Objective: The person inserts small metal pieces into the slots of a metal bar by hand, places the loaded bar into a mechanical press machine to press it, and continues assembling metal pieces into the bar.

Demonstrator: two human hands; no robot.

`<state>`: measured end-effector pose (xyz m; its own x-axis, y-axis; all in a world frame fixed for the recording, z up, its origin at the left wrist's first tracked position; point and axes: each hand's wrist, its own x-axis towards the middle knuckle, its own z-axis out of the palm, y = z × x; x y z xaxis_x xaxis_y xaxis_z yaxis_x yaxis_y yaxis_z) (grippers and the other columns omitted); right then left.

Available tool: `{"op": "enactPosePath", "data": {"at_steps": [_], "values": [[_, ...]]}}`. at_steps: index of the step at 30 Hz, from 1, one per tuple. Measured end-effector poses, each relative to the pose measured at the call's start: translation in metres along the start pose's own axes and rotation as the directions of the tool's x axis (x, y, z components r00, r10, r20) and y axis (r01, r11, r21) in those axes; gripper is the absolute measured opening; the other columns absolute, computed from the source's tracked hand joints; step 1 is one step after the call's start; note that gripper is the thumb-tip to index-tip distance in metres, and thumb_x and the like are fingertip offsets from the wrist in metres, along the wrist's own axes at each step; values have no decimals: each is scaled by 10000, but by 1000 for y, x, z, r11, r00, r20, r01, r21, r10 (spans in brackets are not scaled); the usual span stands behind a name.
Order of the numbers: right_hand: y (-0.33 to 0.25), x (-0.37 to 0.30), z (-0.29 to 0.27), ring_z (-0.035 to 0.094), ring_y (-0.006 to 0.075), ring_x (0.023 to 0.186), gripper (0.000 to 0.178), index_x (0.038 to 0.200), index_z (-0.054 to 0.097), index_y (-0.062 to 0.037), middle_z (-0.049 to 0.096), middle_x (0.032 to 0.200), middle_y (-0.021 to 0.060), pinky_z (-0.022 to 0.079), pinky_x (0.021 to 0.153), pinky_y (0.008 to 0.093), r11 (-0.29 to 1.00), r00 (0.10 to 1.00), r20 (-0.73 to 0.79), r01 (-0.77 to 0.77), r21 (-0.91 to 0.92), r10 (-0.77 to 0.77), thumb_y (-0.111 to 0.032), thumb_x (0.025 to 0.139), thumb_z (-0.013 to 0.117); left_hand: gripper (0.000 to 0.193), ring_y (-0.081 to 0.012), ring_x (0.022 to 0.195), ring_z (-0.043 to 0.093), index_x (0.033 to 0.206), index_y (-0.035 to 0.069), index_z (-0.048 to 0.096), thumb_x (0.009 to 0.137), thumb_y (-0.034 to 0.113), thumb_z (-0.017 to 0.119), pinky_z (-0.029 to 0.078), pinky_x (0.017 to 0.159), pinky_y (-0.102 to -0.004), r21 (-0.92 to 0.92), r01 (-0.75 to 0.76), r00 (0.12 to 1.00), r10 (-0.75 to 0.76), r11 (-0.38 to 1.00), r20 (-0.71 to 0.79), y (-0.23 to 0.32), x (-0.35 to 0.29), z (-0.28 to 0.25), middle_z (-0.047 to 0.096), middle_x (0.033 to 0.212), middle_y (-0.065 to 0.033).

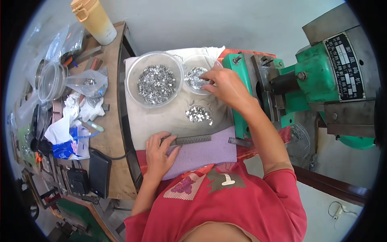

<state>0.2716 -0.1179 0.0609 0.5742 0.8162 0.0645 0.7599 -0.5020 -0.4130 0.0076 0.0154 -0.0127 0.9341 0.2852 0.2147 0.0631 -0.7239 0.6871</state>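
Reaching into the small tub (197, 61), your right hand (226, 86) has bunched fingers, their load unclear; your left hand (159, 156) pinches a metal bar (194, 139).

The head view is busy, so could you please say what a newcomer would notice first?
Probably the green machine at the right. Next, left of centre, a big clear tub of shiny metal pieces, with the right hand over the smaller tub beside it. Lower down, the left hand is at one end of a dark ridged strip.
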Motion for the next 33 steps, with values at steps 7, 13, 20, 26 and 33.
{"op": "enactPosePath", "data": {"at_steps": [7, 13, 20, 26, 33], "values": [[9, 35, 19, 671, 358, 955, 377, 1115, 729, -36, 688, 1013, 183, 534, 852, 432, 993, 980, 184, 90, -75, -74, -91, 744, 760, 450, -298, 1031, 580, 1126, 86, 677, 703, 138, 822, 424, 873, -409, -6, -11, 1000, 11, 1000, -17, -3, 2, 1, 608, 1111, -101], [20, 45, 38, 698, 399, 818, 148, 796, 727, 12, 698, 823, 221, 554, 716, 483, 988, 988, 69, 142, -60, -138, -104, 704, 743, 453, -292, 1025, 580, 1126, 89, 678, 701, 147, 824, 420, 873, -408, -11, -6, 1000, 5, 1000, -13, -2, 3, 1, 608, 1097, -98], [14, 48, 37, 694, 406, 811, 121, 789, 726, 4, 696, 827, 235, 548, 706, 492, 991, 986, 117, 128, -44, -122, -85, 708, 710, 437, -290, 1019, 580, 1108, 90, 688, 699, 154, 827, 417, 880, -406, -11, 2, 1000, -3, 1000, -18, -3, 2, 2, 611, 1091, -98], [10, 54, 37, 695, 374, 821, 178, 885, 744, -28, 715, 855, 177, 547, 732, 471, 978, 978, 163, 154, -140, -130, -101, 730, 697, 442, -286, 1015, 581, 1103, 90, 692, 688, 148, 833, 418, 881, -402, -9, 5, 1000, -5, 1000, -21, -3, 3, 2, 613, 1082, -93], [12, 56, 45, 693, 391, 792, 137, 809, 726, -12, 701, 808, 200, 546, 718, 485, 974, 979, 136, 174, -147, -154, -75, 700, 673, 436, -281, 1006, 582, 1098, 94, 694, 688, 144, 834, 418, 877, -400, -10, 1, 1000, -2, 1000, -27, -3, 4, 3, 614, 1075, -89]]}}
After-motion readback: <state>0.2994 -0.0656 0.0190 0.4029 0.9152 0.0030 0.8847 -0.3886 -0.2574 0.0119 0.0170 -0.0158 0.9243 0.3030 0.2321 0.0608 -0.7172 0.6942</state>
